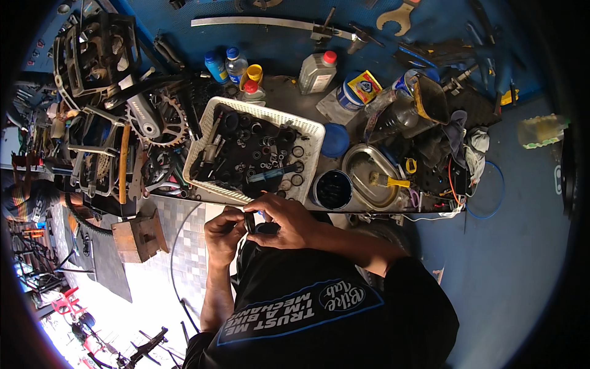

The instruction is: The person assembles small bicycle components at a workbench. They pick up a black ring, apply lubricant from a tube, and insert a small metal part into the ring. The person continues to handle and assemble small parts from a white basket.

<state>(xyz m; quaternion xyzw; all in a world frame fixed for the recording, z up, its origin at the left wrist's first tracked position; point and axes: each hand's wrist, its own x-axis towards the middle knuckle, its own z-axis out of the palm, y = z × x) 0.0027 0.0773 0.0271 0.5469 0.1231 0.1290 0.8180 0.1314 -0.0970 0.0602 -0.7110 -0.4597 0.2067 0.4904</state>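
Note:
In front of my chest, at the bench's front edge, both hands meet around a small dark ring-shaped part (249, 222), seen nearly edge-on. My left hand (222, 232) pinches it from the left. My right hand (284, 221) is closed on its other side, with the fingers curled over it. Something small and blue shows between the right fingers, too covered to name. Just beyond my hands stands a cream plastic basket (313, 132) of dark rings, bearings and small metal parts. Across its contents lies a blue rod-like tool (271, 173).
Right of the basket are an open tub of dark grease (332, 189), a blue lid (335, 140) and a metal tray (357, 198) with a yellow-handled brush (393, 181). Bottles (318, 72) stand behind. Cranks and pedals (147, 120) crowd the left. Another person (31, 200) is at far left.

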